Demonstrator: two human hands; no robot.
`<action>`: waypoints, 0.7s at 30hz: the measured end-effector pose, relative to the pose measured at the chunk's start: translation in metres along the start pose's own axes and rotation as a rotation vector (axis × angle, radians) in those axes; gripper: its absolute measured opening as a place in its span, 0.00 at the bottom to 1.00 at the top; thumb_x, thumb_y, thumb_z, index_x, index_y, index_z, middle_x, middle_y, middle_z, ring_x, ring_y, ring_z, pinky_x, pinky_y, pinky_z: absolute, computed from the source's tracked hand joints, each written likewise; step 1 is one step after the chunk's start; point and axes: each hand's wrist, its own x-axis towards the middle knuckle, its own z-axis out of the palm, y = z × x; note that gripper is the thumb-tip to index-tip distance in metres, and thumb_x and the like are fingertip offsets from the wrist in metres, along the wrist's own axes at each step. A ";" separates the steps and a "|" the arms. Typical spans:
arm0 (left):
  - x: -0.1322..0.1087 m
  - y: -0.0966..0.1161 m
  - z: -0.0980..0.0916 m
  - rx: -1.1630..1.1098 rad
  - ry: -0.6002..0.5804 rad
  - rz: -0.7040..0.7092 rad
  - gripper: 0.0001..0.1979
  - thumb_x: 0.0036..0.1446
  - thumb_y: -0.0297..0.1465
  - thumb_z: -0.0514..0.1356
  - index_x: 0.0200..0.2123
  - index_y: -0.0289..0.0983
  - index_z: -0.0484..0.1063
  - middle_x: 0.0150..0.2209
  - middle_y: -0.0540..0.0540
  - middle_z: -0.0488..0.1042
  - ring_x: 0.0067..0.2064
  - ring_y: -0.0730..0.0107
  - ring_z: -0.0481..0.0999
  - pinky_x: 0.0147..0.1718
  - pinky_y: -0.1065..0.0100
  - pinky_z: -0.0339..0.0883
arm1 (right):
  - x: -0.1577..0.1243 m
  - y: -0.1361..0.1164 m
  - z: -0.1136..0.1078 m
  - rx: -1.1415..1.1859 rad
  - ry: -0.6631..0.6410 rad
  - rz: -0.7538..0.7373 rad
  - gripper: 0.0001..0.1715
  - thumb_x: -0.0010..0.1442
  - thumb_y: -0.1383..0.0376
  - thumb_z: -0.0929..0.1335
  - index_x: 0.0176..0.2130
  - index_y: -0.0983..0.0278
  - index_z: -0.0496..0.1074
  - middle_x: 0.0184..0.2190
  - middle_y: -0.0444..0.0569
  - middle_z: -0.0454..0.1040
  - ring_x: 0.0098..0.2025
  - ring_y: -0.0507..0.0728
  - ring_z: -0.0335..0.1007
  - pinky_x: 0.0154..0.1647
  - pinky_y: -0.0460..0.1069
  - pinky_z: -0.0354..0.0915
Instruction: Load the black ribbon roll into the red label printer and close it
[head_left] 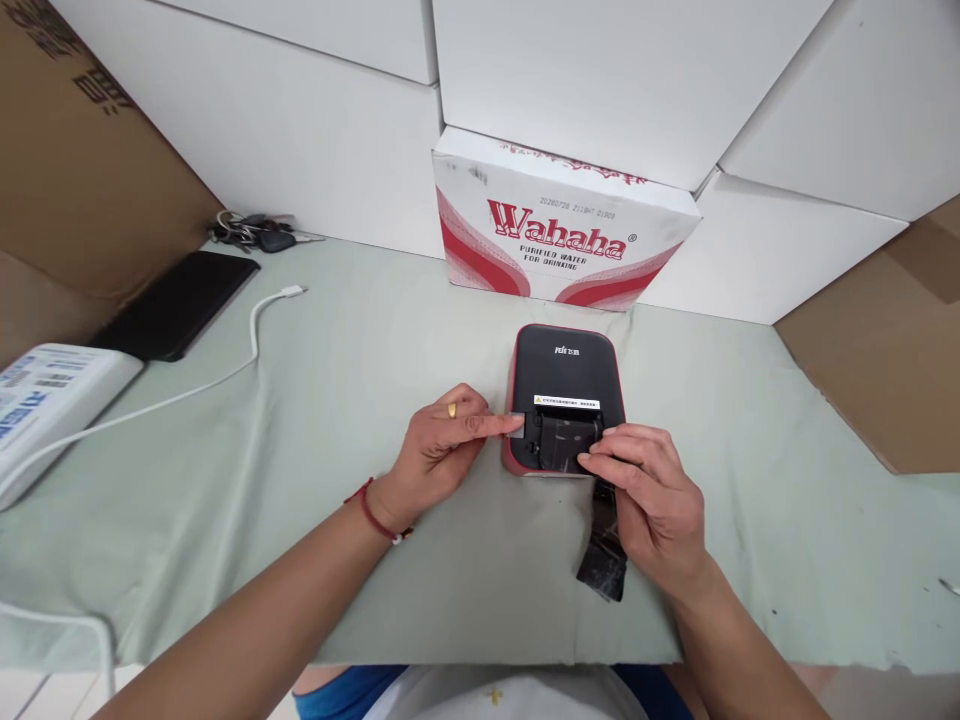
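1. Grey tab (517,426) is touched by left hand's (442,440) extended forefinger.
2. Dark panel (564,440) is touched by right hand (660,490); neither grip is determinable.
3. Black device (566,365) is set between hands, toward worktop's (375,340) far edge, lengthwise near-to-far.

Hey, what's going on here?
Someone has both bare hands at a small black-and-red machine, apparently a receipt printer. The left hand's index finger is on a grey tab at its left side. The right hand's fingertips are at the right edge of its dark panel. A crinkled black strip shows beside the right hand, and a Wahaha water carton stands behind.
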 end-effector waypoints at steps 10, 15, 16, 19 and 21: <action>-0.004 -0.004 0.007 0.037 0.034 0.030 0.28 0.76 0.20 0.57 0.67 0.55 0.80 0.25 0.53 0.73 0.34 0.67 0.71 0.39 0.65 0.74 | 0.006 -0.003 -0.007 0.022 -0.034 -0.009 0.29 0.66 0.85 0.66 0.55 0.61 0.81 0.47 0.51 0.83 0.53 0.58 0.78 0.56 0.56 0.77; -0.006 -0.005 0.008 -0.016 0.027 0.016 0.27 0.77 0.22 0.55 0.67 0.54 0.80 0.28 0.51 0.78 0.32 0.68 0.72 0.35 0.67 0.73 | 0.024 0.001 -0.026 0.120 -0.083 0.107 0.26 0.71 0.81 0.65 0.54 0.56 0.82 0.49 0.48 0.85 0.53 0.56 0.81 0.54 0.53 0.77; -0.007 -0.005 0.009 -0.020 0.022 0.023 0.28 0.77 0.21 0.55 0.68 0.54 0.79 0.29 0.51 0.78 0.32 0.69 0.72 0.34 0.68 0.72 | 0.032 0.005 -0.031 0.128 -0.094 0.139 0.25 0.72 0.79 0.65 0.53 0.55 0.82 0.50 0.47 0.85 0.53 0.56 0.82 0.54 0.52 0.77; -0.010 -0.004 0.010 0.026 0.008 0.045 0.30 0.75 0.20 0.52 0.70 0.51 0.77 0.29 0.51 0.75 0.31 0.70 0.72 0.33 0.69 0.71 | 0.063 0.016 -0.036 0.079 -0.222 0.219 0.22 0.73 0.75 0.64 0.50 0.57 0.84 0.48 0.47 0.87 0.48 0.56 0.85 0.52 0.51 0.77; -0.011 -0.002 0.010 0.084 0.018 0.023 0.31 0.74 0.20 0.51 0.72 0.48 0.74 0.31 0.50 0.75 0.33 0.69 0.74 0.35 0.68 0.72 | 0.090 0.020 -0.031 -0.044 -0.408 0.284 0.22 0.72 0.74 0.64 0.49 0.59 0.85 0.46 0.47 0.87 0.46 0.57 0.85 0.51 0.52 0.77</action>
